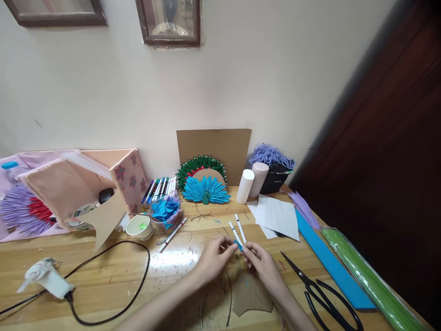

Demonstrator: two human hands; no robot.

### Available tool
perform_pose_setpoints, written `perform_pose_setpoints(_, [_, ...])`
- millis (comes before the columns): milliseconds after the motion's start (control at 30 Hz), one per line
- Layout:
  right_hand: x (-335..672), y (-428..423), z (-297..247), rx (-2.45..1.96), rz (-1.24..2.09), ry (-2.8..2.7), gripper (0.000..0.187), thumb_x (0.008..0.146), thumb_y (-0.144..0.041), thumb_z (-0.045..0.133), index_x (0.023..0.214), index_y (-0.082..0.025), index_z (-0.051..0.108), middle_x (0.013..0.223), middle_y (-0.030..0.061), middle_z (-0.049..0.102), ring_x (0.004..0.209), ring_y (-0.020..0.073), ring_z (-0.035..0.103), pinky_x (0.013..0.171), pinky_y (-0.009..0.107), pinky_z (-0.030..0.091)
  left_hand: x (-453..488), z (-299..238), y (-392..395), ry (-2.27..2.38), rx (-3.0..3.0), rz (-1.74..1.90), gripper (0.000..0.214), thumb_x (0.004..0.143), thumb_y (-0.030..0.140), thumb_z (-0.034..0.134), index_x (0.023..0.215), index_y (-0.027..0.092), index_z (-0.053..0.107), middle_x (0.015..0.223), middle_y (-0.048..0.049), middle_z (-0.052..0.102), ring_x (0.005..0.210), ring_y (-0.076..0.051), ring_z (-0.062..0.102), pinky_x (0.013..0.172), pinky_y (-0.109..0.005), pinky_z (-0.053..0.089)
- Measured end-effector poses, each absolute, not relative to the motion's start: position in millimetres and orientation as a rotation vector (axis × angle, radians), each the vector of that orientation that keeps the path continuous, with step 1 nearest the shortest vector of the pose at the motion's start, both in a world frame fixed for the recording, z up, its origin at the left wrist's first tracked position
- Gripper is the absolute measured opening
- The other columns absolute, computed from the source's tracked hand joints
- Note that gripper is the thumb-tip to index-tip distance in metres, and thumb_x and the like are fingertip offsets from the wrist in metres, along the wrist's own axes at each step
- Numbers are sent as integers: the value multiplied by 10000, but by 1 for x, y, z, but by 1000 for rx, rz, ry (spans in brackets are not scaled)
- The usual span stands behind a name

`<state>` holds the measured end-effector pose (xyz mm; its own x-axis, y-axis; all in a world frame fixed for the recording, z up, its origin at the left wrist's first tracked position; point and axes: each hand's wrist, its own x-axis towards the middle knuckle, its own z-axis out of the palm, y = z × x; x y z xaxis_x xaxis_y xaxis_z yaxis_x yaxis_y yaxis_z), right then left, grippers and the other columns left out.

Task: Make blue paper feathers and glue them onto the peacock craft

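Observation:
A small blue paper piece [238, 245] is pinched between the fingertips of my left hand [214, 258] and my right hand [263, 265], low over the table. Its exact shape is partly hidden by the fingers. Just beyond my fingertips lie two white marker pens [241, 228]. Under my right hand is a cut piece of brown cardboard [251, 296]. Black-handled scissors [312, 285] lie open to the right. Farther back, a bowl [166, 210] holds more blue pieces, and a blue paper fan with a green centre [206, 189] leans against a green one.
A glue gun [48, 278] with a looping black cord lies at left, near a white paper cup [139, 227] and a pink fabric box [127, 177]. White paper sheets [280, 216], a blue strip [334, 262] and a green packet [361, 276] line the right edge. White cylinders [245, 186] stand behind.

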<state>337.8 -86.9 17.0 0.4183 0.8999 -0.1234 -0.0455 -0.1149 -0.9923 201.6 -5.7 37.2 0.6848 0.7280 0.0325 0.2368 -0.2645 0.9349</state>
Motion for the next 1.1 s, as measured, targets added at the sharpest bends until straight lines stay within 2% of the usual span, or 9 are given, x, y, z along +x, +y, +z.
perform_pose_setpoints(100, [333, -78, 16, -1456, 1058, -867, 376, 656, -523, 628, 677, -153, 564, 577, -10, 523, 512, 101, 453, 475, 217, 345, 208, 24, -12, 749, 1563, 635, 285, 767, 393, 565, 828, 119, 613, 802, -93, 650, 731, -182, 594, 676, -274, 442])
perform_pose_setpoints(233, [328, -75, 15, -1470, 1035, -929, 345, 697, -496, 600, 687, -154, 551, 628, 0, 552, 588, 121, 502, 558, 234, 393, 210, 19, -8, 777, 1425, 674, 287, 736, 395, 607, 776, 110, 610, 736, -90, 638, 681, -175, 590, 653, -273, 444])
perform_pose_setpoints(400, [327, -82, 10, -1546, 995, -965, 289, 742, -440, 554, 700, -156, 523, 659, 11, 557, 626, 137, 527, 600, 250, 407, 206, 3, -17, 791, 1391, 660, 274, 751, 388, 593, 762, 114, 586, 714, -70, 617, 664, -162, 572, 623, -258, 432])
perform_pose_setpoints(733, [327, -93, 10, -1656, 855, -1106, 177, 794, -343, 514, 738, -175, 513, 657, -13, 503, 568, 106, 441, 533, 222, 352, 203, 2, -29, 821, 1507, 688, 243, 796, 359, 541, 740, 124, 565, 699, -54, 596, 677, -157, 556, 633, -255, 422])
perform_pose_setpoints(967, [329, -90, 12, -1545, 942, -996, 187, 782, -349, 536, 739, -170, 510, 682, 0, 538, 611, 121, 511, 567, 233, 390, 203, 6, -30, 720, 1347, 688, 226, 806, 343, 531, 748, 127, 563, 686, -36, 592, 679, -143, 566, 680, -259, 438])
perform_pose_setpoints(1100, [330, -91, 11, -1548, 931, -1016, 154, 773, -319, 551, 749, -170, 520, 692, -5, 536, 612, 115, 506, 567, 230, 391, 204, 3, -30, 710, 1285, 687, 199, 779, 325, 569, 740, 130, 571, 665, -21, 590, 656, -130, 566, 668, -247, 438])
